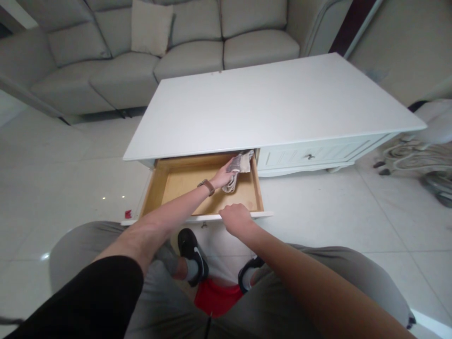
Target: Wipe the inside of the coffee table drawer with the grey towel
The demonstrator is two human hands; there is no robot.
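Observation:
My left hand (221, 176), with a brown-strapped watch (207, 186) on its wrist, reaches into the pulled-out drawer (181, 183). Its fingers are closed on a folded grey and beige cloth (243, 163), held at the drawer's right side near the back. Part of the cloth hangs in a rounded fold below the fingers. My right hand (237, 219) is wrapped over the top edge of the white drawer front, right of its small knob (204, 225). The drawer's wooden bottom shows to the left of the cloth.
The white coffee table (275, 103) has a second, closed drawer (318, 153) on the right. Behind it stands a grey sofa (190, 61) with a beige cushion (150, 27). A small red object (128, 214) is by the drawer's left corner. Something red (219, 297) lies below me.

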